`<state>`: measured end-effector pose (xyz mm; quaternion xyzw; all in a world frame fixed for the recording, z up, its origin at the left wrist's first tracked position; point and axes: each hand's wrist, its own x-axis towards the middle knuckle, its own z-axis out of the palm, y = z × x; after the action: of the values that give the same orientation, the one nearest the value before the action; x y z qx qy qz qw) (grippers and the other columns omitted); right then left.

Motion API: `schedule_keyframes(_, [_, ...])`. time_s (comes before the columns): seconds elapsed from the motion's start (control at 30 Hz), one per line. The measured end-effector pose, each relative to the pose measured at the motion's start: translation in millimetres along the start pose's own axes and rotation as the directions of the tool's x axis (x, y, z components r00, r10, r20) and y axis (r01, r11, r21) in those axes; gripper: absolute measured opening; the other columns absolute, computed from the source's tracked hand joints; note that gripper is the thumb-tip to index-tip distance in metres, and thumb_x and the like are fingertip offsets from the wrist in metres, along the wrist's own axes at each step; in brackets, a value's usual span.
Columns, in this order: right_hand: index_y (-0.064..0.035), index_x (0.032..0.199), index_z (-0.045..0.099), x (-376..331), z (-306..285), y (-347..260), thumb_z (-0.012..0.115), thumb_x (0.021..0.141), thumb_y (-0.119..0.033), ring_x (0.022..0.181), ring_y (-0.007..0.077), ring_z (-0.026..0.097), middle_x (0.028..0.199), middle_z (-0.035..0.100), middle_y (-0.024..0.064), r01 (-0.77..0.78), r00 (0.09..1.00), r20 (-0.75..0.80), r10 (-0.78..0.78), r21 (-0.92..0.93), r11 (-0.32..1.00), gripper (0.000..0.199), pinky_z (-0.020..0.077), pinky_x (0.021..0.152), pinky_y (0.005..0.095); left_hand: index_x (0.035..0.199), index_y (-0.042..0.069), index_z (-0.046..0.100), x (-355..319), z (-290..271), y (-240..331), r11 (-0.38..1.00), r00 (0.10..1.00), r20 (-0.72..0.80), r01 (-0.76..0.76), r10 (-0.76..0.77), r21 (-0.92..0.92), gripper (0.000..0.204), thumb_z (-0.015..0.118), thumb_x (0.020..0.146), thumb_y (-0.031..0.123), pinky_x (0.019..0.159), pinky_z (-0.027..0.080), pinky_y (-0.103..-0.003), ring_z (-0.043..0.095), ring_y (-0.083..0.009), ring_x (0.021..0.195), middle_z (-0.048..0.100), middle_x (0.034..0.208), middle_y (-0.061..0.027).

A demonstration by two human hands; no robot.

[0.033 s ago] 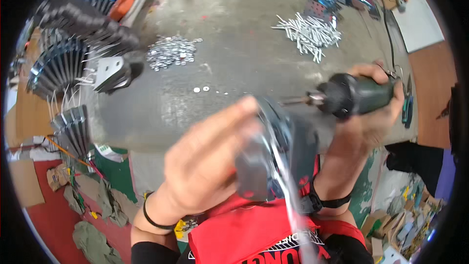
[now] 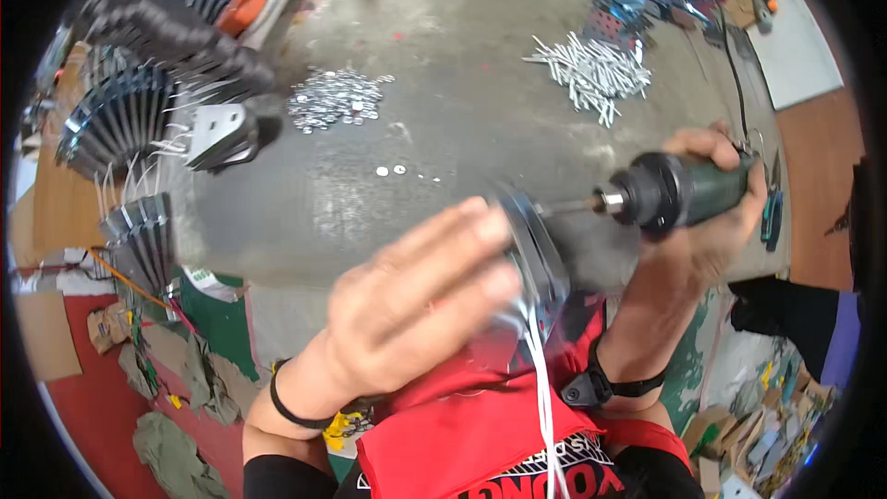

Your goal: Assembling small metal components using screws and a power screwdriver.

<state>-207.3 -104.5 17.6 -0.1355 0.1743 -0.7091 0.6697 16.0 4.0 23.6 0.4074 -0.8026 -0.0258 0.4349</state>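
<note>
My left hand (image 2: 420,310) is closed on a dark, flat-sided metal part (image 2: 536,254), held up edge-on over the near side of the bench. White wires (image 2: 542,397) hang from this part in front of a red apron. In my right hand (image 2: 725,180) is a dark green electric screwdriver (image 2: 688,189), fingers wrapped round its body. Its long bit points left at the upper edge of the metal part; whether the tip touches is unclear. Blur softens the left fingers and the part.
On the bench (image 2: 462,92) lie a pile of small shiny metal pieces (image 2: 334,100) and a heap of white rods (image 2: 596,74). A white-faced bracket (image 2: 217,134) stands near stacked dark wired parts (image 2: 120,120) at left. A black cord (image 2: 735,65) runs down to the screwdriver.
The metal part has turned from a broader, blurred face to a narrow edge. My left hand has shifted slightly right, and the wires hang more sharply visible. The screwdriver stays in my right hand.
</note>
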Motion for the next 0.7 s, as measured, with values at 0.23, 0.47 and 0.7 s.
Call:
schedule_keyframes(0.23, [-0.0003, 0.105, 0.047, -8, -25, 13, 0.048, 0.091, -0.029, 0.071, 0.0121, 0.052, 0.076, 0.049, 0.0018, 0.088, 0.988, -0.113, -0.102, -0.123, 0.989, 0.032, 0.0475, 0.074, 0.0273, 0.101, 0.003, 0.065, -26, 2, -8, 0.973, 0.992, 0.024, 0.119, -0.126, 0.198, 0.028, 0.065, 0.073, 0.001, 0.068, 0.054, -0.032, 0.066, -0.0291, 0.091, 0.066, 0.104, -0.0139])
schedule_keyframes(0.47, [-0.0052, 0.107, 0.048, -1, -31, 9, 0.049, 0.091, -0.031, 0.078, 0.0125, 0.055, 0.078, 0.051, -0.0023, 0.08, 0.992, -0.084, -0.089, -0.106, 0.991, 0.031, 0.0479, 0.069, 0.0319, 0.084, 0.002, 0.06, -7, -12, -59, 0.822, 0.899, 0.069, 0.361, -0.432, 0.441, 0.017, 0.069, 0.07, -0.001, 0.065, 0.045, -0.039, 0.057, -0.0319, 0.075, 0.058, 0.081, -0.0107])
schedule_keyframes(0.7, [0.0004, 0.104, 0.048, -2, -29, 11, 0.051, 0.09, -0.028, 0.073, 0.0129, 0.051, 0.078, 0.049, 0.0031, 0.094, 0.985, -0.142, -0.098, -0.035, 0.995, 0.031, 0.0483, 0.077, 0.0299, 0.08, -0.002, 0.062, 4, -4, -12, 0.816, 0.837, 0.078, 0.546, -0.542, -0.191, 0.01, 0.068, 0.073, -0.006, 0.065, 0.047, -0.027, 0.061, -0.0167, 0.072, 0.064, 0.078, -0.0089])
